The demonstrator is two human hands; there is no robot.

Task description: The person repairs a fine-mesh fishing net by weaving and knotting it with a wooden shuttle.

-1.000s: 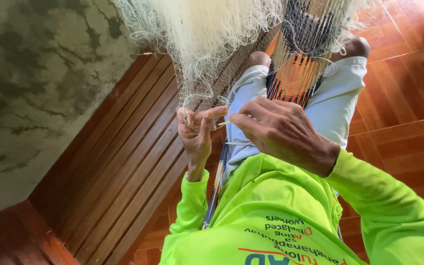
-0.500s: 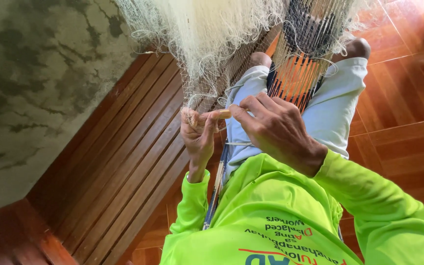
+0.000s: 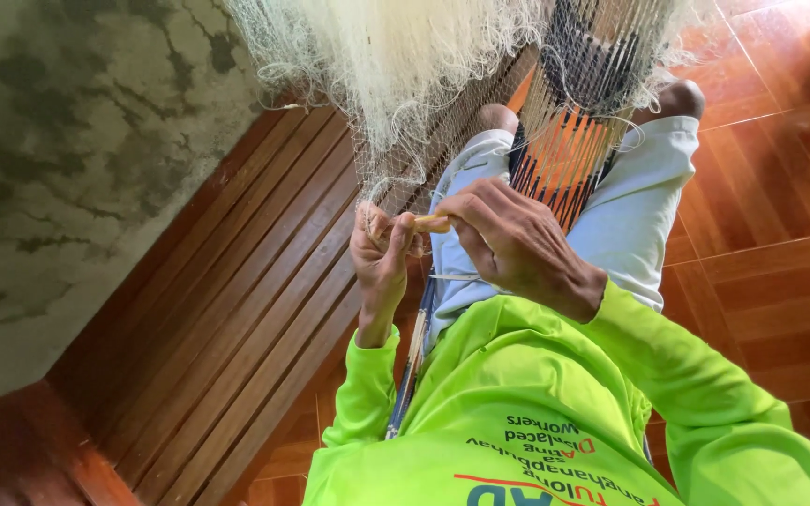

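Both hands meet at the net (image 3: 396,112), left hand (image 3: 382,258) and right hand (image 3: 513,244) fingers pinching a yellow netting needle (image 3: 431,223).

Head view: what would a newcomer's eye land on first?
The pale fishing net spilling down from the top centre, with darker striped mesh to its right. Just below it, mid-frame, the left hand and right hand meet on a small yellowish netting tool, both pinching it over the lap. The neon-green long-sleeved shirt fills the bottom right, above a reddish wooden floor.
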